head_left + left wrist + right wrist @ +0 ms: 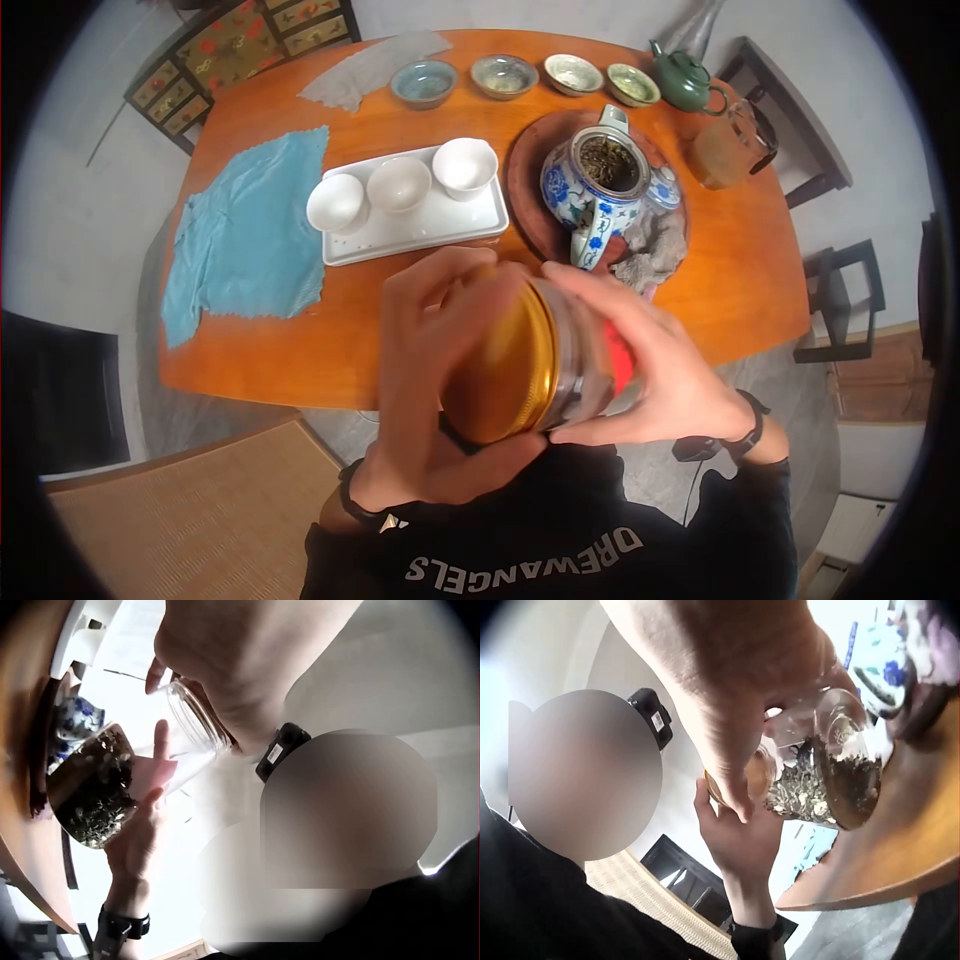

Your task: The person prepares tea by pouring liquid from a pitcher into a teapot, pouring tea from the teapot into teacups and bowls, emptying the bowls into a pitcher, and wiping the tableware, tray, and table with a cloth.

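A clear jar (580, 350) with a gold lid (505, 370) is held between both hands in front of the body. The left hand (425, 390) grips the lid, fingers curled round its rim. Round the jar's glass side curls the right hand (665, 375), beside a red label (618, 358). Dark dried leaves with pale bits (101, 787) lie inside the jar in the left wrist view, and the tilted jar (817, 765) shows them in the right wrist view too. The lid is partly hidden by the left fingers.
A blue-and-white teapot (588, 185) with leaves inside stands uncovered on a round brown tray (528, 190) beyond the jar. Three white cups sit on a white tray (400, 237), left of it. A blue cloth (255, 230), several bowls, a green teapot (685, 82) and a glass pitcher (722, 155) share the table.
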A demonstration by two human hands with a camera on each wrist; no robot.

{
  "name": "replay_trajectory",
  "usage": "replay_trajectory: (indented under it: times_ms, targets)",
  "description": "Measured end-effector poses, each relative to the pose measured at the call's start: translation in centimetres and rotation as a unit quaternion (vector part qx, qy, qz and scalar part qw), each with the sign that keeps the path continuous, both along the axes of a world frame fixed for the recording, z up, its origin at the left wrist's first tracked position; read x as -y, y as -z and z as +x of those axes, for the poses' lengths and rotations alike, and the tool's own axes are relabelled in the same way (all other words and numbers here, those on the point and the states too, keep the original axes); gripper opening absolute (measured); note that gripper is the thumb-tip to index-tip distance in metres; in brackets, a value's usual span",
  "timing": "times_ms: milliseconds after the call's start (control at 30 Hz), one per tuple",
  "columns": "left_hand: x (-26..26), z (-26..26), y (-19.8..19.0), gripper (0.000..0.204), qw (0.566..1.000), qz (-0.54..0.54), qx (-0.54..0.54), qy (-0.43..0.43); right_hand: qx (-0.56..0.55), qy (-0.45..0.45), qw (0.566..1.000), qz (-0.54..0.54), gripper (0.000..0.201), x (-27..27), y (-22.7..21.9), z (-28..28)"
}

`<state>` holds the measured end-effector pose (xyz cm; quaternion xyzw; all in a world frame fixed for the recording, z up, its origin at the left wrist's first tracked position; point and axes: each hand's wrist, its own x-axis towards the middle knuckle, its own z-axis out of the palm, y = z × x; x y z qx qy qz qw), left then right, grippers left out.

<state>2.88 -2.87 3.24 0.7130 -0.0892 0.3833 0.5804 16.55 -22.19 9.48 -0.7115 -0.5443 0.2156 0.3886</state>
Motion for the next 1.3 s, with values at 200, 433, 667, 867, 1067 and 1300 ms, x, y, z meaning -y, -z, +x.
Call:
replay_trajectory:
  times_ms: [200, 433, 667, 867, 1067, 1300]
  targets:
    - [0.0, -0.3, -2.2, 0.09, 0.976, 0.188, -0.095, -0.057, 0.032, -0.032, 0.999, 0.028, 0.102, -0.5, 1.1, 0.0]
    - [-8.9, -7.5, -9.7, 0.084, 0.824, 0.355, -0.087, -0.432, 0.216, 0.397, 0.856, 0.25, 0.062, 6.3, -2.7, 11.5]
    - [-20.2, -4.2, -4.5, 0.072, 0.797, 0.386, -0.262, -0.384, -0.003, 0.561, 0.794, 0.234, 0.065, 15.8, 6.2, 28.2]
    - [-23.9, -3.2, -0.5, 0.063, 0.824, 0.313, -0.22, -0.419, -0.149, 0.498, 0.803, 0.293, 0.043, 15.2, 8.8, 29.8]
    - [-24.0, -3.1, 0.9, 0.064, 0.825, 0.287, -0.172, -0.455, -0.296, 0.386, 0.779, 0.396, 0.032, 13.7, 9.2, 29.7]
    - [-17.2, -2.2, -3.6, 0.052, 0.708, 0.464, -0.013, -0.532, -0.283, 0.368, 0.794, 0.393, 0.027, 11.4, 4.8, 27.8]
